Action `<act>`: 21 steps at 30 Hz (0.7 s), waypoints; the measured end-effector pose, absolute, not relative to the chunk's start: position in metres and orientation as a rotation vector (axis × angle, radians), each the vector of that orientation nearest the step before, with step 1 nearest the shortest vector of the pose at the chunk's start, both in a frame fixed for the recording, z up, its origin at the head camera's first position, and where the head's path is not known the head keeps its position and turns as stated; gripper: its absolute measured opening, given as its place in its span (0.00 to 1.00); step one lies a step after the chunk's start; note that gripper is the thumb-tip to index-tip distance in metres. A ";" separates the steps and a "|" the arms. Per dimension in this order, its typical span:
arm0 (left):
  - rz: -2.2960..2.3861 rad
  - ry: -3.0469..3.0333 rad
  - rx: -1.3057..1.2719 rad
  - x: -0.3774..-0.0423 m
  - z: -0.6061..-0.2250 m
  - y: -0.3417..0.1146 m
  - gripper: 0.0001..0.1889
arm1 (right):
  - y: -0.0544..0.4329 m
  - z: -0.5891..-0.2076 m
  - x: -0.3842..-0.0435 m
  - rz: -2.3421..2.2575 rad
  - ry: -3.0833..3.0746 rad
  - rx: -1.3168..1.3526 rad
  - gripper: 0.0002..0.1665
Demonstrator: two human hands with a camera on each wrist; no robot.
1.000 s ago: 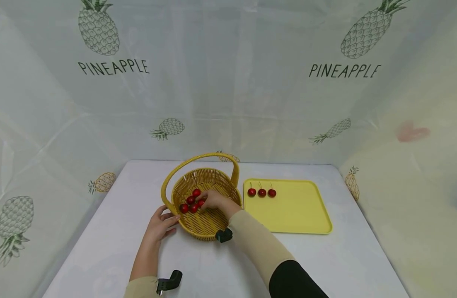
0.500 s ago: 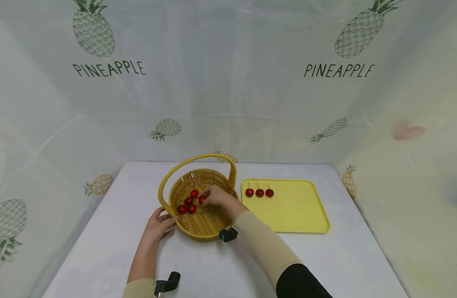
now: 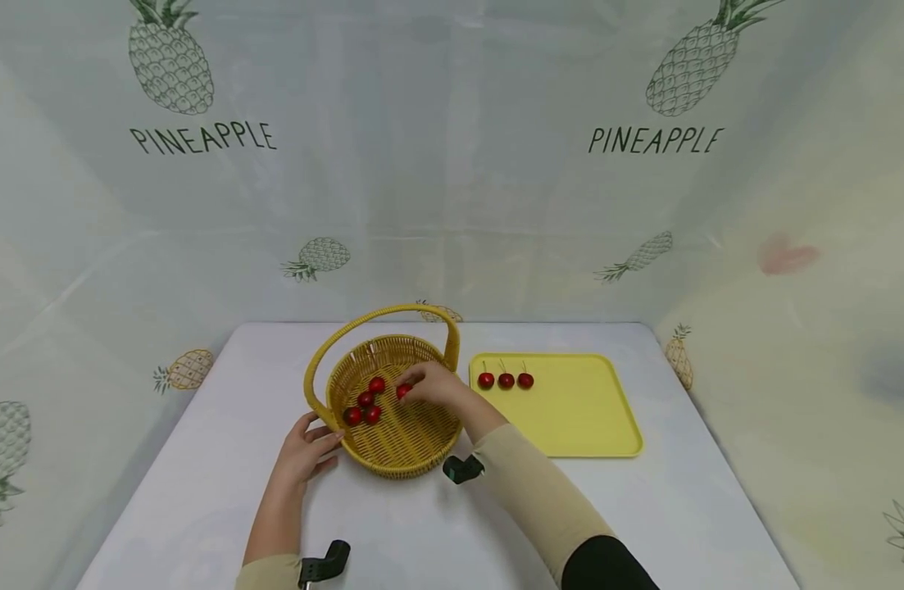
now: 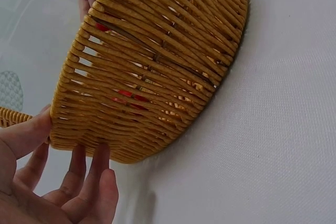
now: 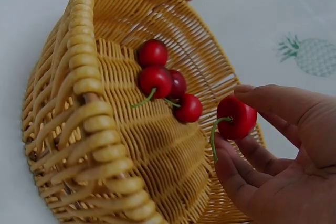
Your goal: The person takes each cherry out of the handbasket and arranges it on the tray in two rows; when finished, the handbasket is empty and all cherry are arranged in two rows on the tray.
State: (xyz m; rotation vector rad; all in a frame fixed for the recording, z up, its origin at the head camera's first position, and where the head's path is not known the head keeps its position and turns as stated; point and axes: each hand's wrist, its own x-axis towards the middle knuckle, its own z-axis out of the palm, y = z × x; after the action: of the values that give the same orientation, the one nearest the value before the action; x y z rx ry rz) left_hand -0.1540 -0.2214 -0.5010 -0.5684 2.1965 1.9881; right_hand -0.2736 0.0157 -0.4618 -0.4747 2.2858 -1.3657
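Note:
My right hand point(image 3: 434, 385) pinches a red cherry point(image 5: 237, 118) between thumb and fingertips, over the inside of the yellow wicker basket point(image 3: 407, 447). A green stem hangs from that cherry in the right wrist view. Several more cherries point(image 5: 156, 81) lie together on the basket floor, toward its left side in the head view. With the thumb at the rim and the fingers against the outer wall, my left hand point(image 4: 68, 177) holds the basket's left side, near the foot of the handle point(image 3: 381, 313).
Right of the basket lies a yellow rectangular tray point(image 3: 570, 418). Three cherries point(image 3: 506, 381) stand in a row at its back left, stems up. The white table point(image 3: 392, 533) ends at a pineapple-print sheet point(image 3: 422, 164).
My right hand has lifted one cherry away from the others and drawn it to the right and slightly up. The left hand keeps its hold on the basket; the head view has shifted slightly.

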 end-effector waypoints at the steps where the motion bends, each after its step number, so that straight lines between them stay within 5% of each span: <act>1: 1.990 2.197 -0.567 -0.154 -0.501 -0.221 0.37 | 0.017 -0.461 -0.273 -1.370 2.290 -0.471 0.15; 21: 1.997 2.188 -0.569 -0.153 -0.499 -0.220 0.36 | 0.064 -0.438 -0.267 -1.474 2.288 -0.469 0.12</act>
State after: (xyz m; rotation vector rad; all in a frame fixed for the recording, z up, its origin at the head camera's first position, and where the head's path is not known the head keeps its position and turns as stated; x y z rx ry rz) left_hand -0.1533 -0.2199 -0.4987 -0.5687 2.1876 1.9970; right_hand -0.2669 0.0635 -0.4380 -0.4691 2.2882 -1.4738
